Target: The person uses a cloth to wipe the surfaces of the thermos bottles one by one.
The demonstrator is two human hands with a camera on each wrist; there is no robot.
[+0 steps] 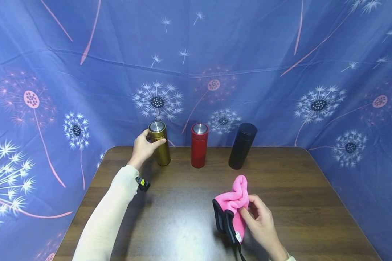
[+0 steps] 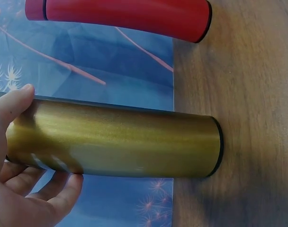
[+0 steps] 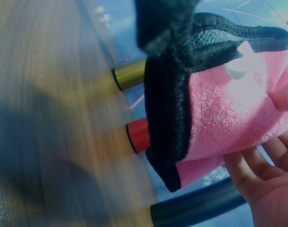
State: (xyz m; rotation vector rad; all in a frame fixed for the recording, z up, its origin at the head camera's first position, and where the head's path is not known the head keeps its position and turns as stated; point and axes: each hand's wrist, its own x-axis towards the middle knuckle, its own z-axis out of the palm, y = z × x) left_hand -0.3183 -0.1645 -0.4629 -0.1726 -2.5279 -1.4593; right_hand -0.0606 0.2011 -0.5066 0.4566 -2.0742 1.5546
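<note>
My left hand (image 1: 144,148) grips a gold thermos flask (image 1: 163,154) near its steel-topped lid, thumb on one side and fingers round the other. In the left wrist view the flask's black-rimmed base meets the wooden table. Over the table's right half, my right hand (image 1: 261,223) pinches a bunched pink cloth (image 1: 235,199) with black edging and a small white tag. Part of that hand's grip is hidden behind the cloth's folds. A red flask (image 1: 199,148) with a steel-topped lid stands to the right of the gold one. Farther right is an all-black flask (image 1: 243,146).
The flasks stand in a row along the back of the brown wooden table (image 1: 179,203). Right behind them hangs a blue curtain (image 1: 268,90) with dandelion prints, which also runs down both sides. A black strap hangs from the cloth's lower end.
</note>
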